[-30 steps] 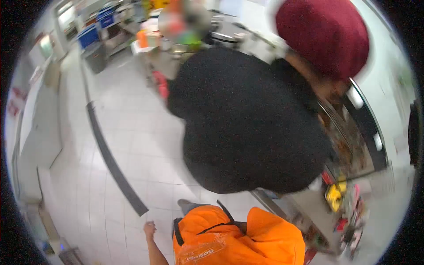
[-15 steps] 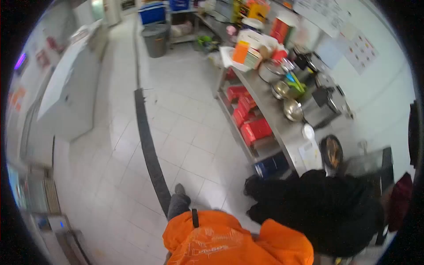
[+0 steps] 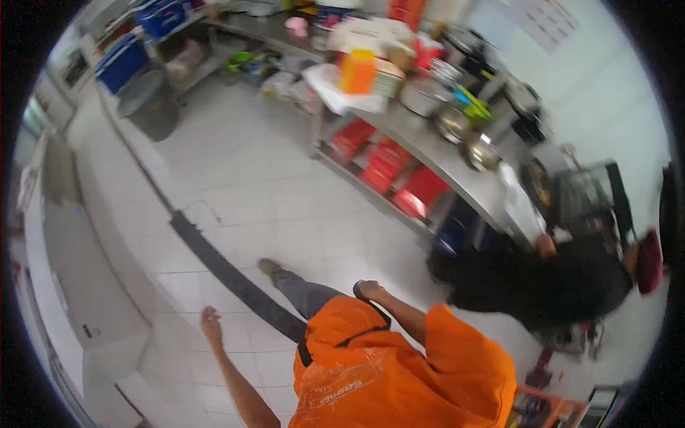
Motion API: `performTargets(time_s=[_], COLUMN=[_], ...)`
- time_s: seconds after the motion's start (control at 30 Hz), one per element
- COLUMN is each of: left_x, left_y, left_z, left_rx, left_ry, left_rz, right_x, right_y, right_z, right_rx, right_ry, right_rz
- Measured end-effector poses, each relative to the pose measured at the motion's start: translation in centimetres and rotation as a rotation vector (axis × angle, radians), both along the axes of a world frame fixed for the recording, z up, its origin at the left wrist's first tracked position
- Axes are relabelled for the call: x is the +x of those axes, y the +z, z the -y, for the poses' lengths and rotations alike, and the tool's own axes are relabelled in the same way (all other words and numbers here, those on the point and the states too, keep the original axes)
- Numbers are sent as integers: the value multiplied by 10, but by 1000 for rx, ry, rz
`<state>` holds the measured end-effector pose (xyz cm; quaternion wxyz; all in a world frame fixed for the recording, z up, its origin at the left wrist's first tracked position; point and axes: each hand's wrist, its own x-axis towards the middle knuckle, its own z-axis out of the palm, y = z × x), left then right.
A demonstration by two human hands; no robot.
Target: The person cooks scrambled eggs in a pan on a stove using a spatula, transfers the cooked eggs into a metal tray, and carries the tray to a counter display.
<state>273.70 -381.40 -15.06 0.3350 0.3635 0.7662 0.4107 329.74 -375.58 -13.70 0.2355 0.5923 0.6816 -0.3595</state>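
Note:
My left hand [image 3: 210, 324] hangs out to the left over the tiled floor, loosely open, with nothing visible in it. My right hand [image 3: 369, 289] is low in front of the orange shirt [image 3: 399, 371], its fingers curled. Along that hand runs a dark, narrow thing, too blurred to name. A black strap [image 3: 367, 335] crosses the shirt near it. Neither hand touches the table or the things on it.
A person in black [image 3: 542, 278] stands at the steel table [image 3: 464, 171] on the right, which bears pots and bowls [image 3: 479, 151]. Red boxes [image 3: 385, 164] fill its lower shelf. A dark strip [image 3: 235, 278] crosses the floor; a grey bin [image 3: 151, 107] stands at the far left.
The view has swung right, and the table is nearer. Both my hands have come into sight. The person in black now shows an arm at the table.

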Motion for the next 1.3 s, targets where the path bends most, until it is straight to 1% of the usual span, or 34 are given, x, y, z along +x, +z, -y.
performTargets(time_s=[0.03,0.07,0.1,0.13,0.17,0.2,0.23,0.27,0.3,0.33,0.37,0.4,0.43,0.47,0.53,0.57,0.6,0.67,0.73,0.83,0.9,0.93,0.97,1.0,1.03,1.07,1.13,1.17,1.2,1.23,1.27,1.3], left_x=[-17,-34,-24,-28,-30,-30,-18,-13,-21,-34,-50,-72,-97,-130,-213,-257,-303,-400,-493,-638,-753,-813,-866,-916,-951,-973,-1051,-1093,-1091,-1108,-1102,-1101], left_y=[-32,-56,-46,-52,-95,-100,-72,-43,-38,-36,-39,-43,-52,-63,-89,-100,-106,-111,-95,-43,-7,3,6,15,63,62,58,-22,5,-34,-59,-21], left_z=[-1,6,16,29,68,82,97,85,68,42,15,-14,-46,-78,-146,-183,-220,-294,-367,-488,-577,-628,-671,-718,-766,-784,-845,-849,-855,-842,-828,-819], left_rx=[-73,-153,-114,-538,-604,-666,-832,-884,-901,-901,-892,-883,-864,-839,-780,-733,-688,-604,-507,-375,-290,-297,-178,-107,-98,-97,-10,119,-105,-260,-180,-178], left_ry=[27,66,162,88,25,-43,103,254,332,382,421,452,466,475,459,445,431,406,417,463,412,328,278,227,205,270,395,484,516,448,552,542], left_rz=[8,23,269,209,198,185,313,422,479,521,547,567,568,561,502,456,402,285,181,48,-70,-157,-82,-163,-159,-145,-163,-109,-265,-179,14,26], right_x=[-47,-97,-147,-201,-259,-328,-399,-458,-514,-564,-607,-645,-687,-731,-823,-868,-910,-979,-1031,-1116,-1172,-1199,-1225,-1255,-1289,-1321,-1384,-1418,-1447,-1479,-1515,-1551], right_y=[15,35,64,89,121,194,276,328,405,445,478,521,536,542,552,564,573,578,589,606,609,605,598,588,579,567,541,527,517,502,480,449], right_z=[-56,-109,-160,-209,-253,-291,-326,-350,-369,-389,-405,-417,-428,-437,-455,-488,-515,-564,-606,-671,-720,-745,-770,-799,-829,-860,-924,-960,-998,-1031,-1064,-1088], right_rx=[37,133,211,350,471,428,381,214,55,-1,1,-209,-190,-175,-102,-446,-438,-333,-299,-253,-174,-136,-99,-79,-76,-78,-63,-59,-59,-69,-122,-322], right_ry=[51,46,67,94,104,62,5,-41,-6,134,331,427,544,655,787,940,1048,1156,1224,1288,1281,1260,1228,1206,1198,1204,1227,1195,1144,1086,967,814], right_rz=[121,15,-87,-265,-454,-645,-824,-1070,-1161,-1262,-1347,-1341,-1521,-1705,-1710,-1641,-1648,-1670,-1654,-1653,-1671,-1676,-1677,-1686,-1697,-1709,-1742,-1767,-1774,-1773,-1715,-1510])
